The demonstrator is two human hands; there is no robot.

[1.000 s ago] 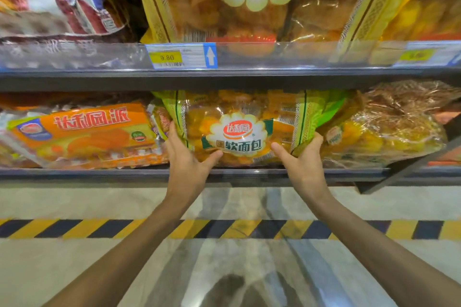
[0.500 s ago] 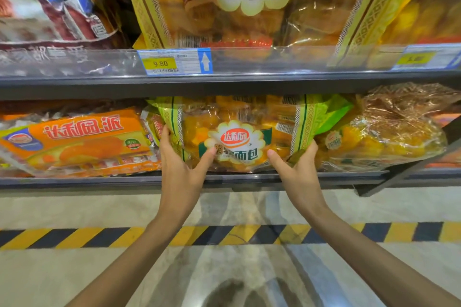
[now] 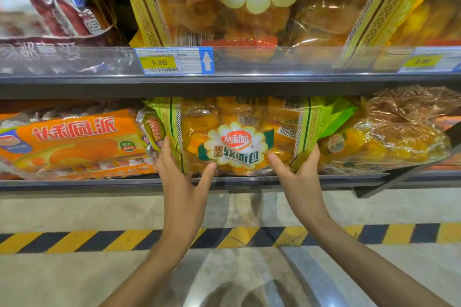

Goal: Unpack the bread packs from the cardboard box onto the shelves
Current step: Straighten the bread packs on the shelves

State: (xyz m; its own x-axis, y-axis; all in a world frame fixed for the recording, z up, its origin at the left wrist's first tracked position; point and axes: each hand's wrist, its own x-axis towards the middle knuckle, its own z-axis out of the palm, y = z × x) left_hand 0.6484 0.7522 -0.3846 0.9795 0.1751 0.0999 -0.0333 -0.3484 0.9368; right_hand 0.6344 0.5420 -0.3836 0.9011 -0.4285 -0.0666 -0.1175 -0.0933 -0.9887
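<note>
Head view: bracing green-edged bread pack (image 3: 237, 137) on lower shelf (image 3: 74, 183) between orange pack (image 3: 72, 142) left and clear bag (image 3: 399, 132) right, left hand (image 3: 184, 177) and right hand (image 3: 299, 177) spread against its sides; likely handling light, soft, crushable, slippery.

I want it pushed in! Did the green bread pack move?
No: the green bread pack still sits below and right of the price tag.
</note>
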